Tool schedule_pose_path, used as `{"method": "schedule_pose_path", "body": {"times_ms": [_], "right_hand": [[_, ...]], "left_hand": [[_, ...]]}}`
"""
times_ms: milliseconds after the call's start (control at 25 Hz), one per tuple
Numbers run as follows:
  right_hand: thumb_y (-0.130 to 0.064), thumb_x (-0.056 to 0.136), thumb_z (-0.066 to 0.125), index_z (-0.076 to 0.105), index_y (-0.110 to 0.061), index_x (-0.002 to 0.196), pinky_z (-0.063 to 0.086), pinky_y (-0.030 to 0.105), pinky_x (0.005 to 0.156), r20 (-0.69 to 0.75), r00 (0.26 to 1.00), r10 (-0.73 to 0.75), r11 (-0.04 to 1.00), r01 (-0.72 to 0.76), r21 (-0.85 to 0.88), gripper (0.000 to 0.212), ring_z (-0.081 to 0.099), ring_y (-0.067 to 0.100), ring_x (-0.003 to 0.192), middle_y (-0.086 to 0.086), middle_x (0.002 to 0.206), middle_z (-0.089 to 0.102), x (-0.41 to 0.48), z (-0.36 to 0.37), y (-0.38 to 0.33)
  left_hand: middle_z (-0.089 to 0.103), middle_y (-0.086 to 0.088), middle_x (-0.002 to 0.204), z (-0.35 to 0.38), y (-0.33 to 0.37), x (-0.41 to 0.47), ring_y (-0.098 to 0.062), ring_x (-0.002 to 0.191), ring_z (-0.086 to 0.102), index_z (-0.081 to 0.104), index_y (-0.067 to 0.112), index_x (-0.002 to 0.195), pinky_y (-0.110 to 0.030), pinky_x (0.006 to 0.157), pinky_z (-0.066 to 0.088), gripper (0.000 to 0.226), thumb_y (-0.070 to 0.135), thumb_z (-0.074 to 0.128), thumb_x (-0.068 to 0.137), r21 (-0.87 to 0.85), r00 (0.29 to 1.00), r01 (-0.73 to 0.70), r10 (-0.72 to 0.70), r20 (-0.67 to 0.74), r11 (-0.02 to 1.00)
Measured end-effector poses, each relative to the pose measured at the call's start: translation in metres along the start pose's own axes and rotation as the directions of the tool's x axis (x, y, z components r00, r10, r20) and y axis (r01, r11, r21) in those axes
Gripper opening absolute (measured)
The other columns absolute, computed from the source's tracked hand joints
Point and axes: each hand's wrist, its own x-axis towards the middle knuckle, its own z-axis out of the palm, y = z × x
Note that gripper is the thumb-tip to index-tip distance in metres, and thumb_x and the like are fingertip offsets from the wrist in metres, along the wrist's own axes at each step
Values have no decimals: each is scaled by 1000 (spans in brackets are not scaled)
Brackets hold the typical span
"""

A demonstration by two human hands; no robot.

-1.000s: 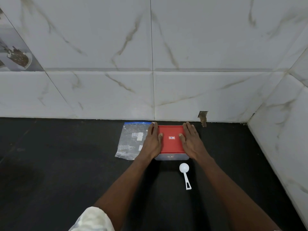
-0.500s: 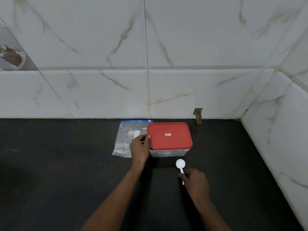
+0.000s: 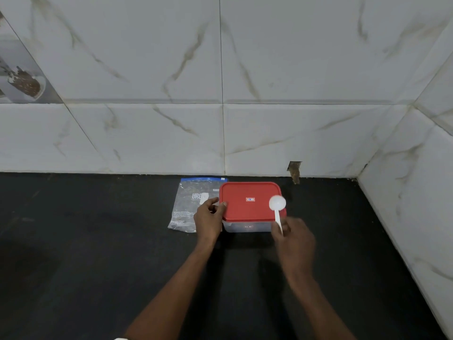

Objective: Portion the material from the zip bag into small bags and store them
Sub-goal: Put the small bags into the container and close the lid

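Observation:
A clear plastic box with a red lid (image 3: 247,207) stands on the black counter near the back wall. To its left lies a flat, clear zip bag (image 3: 187,204) with a blue seal and white print. My left hand (image 3: 209,218) rests against the lid's left edge, thumb and fingers touching the rim. My right hand (image 3: 295,238) holds a white measuring scoop (image 3: 277,208) by its handle, with the scoop's bowl raised over the lid's right side. The hand is blurred. No small bags are visible.
The black counter (image 3: 98,253) runs left and toward me. White marble-pattern tiles form the back wall (image 3: 220,94) and the right side wall (image 3: 416,192), meeting in a corner at the right. A small chipped hole (image 3: 294,170) sits at the back wall's base.
My right hand left the lid, took the scoop off the counter and lifted it over the box's right side. My left hand slid from the lid's top to its left edge.

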Motion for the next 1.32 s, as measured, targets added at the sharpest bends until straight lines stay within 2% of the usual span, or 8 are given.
{"method": "schedule_pose_path", "body": {"times_ms": [120, 280, 360, 480, 680, 880, 1200, 1320], "right_hand": [[-18, 87, 63, 59, -11, 74, 36, 28, 54, 42, 997, 58, 994, -54, -94, 15, 52, 15, 63, 2, 74, 56, 54, 9, -15], [-4, 90, 53, 60, -3, 85, 31, 29, 58, 80, 995, -54, 929, 79, -362, 9, 55, 26, 78, 11, 85, 56, 83, 29, -13], [7, 82, 58, 63, 2, 84, 35, 32, 55, 133, 984, -121, 866, 170, -470, 8, 57, 31, 80, 15, 87, 58, 80, 36, -12], [16, 57, 78, 63, 2, 65, 40, 30, 41, 167, 970, -179, 791, 243, -561, 21, 56, 29, 59, 15, 69, 57, 72, 43, -12], [10, 73, 69, 67, 4, 74, 44, 31, 48, 236, 962, -136, 787, 249, -565, 6, 58, 28, 67, 17, 79, 62, 63, 46, -13], [2, 94, 46, 62, 1, 90, 46, 33, 65, 220, 974, -47, 869, 148, -473, 16, 57, 27, 90, 14, 96, 60, 66, 47, -15], [-2, 96, 42, 61, 2, 95, 48, 34, 72, 191, 982, 3, 911, 76, -405, 19, 57, 26, 91, 13, 99, 56, 71, 50, -9], [-14, 99, 45, 63, 2, 99, 47, 33, 70, 174, 985, -3, 930, 67, -361, 23, 57, 25, 87, 13, 97, 56, 73, 48, -10]], "left_hand": [[68, -1, 96, 0, 3, -3, -13, 86, 66, 64, 8, 129, -13, 66, 47, 40, 30, 66, 94, 10, 1000, -1, 1, -3, 1000], [70, -3, 99, 1, 2, -2, -16, 91, 68, 65, 8, 128, -19, 73, 51, 40, 29, 67, 94, -3, 1000, 0, 0, -3, 1000], [70, -2, 99, 1, 1, -2, -15, 90, 68, 66, 8, 128, -20, 74, 52, 39, 29, 67, 94, -8, 1000, -3, 3, -2, 1000], [71, -4, 101, 1, 2, -3, -16, 91, 68, 65, 9, 127, -20, 74, 52, 38, 28, 66, 95, -6, 1000, -6, 6, 0, 1000], [71, -2, 98, 2, 2, -2, -15, 89, 69, 67, 9, 127, -28, 81, 57, 38, 28, 66, 95, -17, 1000, -9, 9, -4, 1000], [69, 0, 98, 1, 5, -5, -16, 92, 69, 65, 9, 128, -32, 85, 58, 39, 28, 67, 94, -21, 1000, 0, 0, 4, 1000], [70, 0, 95, -1, 7, -4, -13, 87, 69, 67, 8, 125, -31, 82, 59, 36, 27, 67, 94, -36, 1000, 8, -7, 8, 999], [72, -4, 101, 1, 6, -3, -18, 92, 70, 66, 7, 127, -37, 87, 59, 40, 29, 67, 94, -49, 1000, 13, -12, 12, 999]]}}
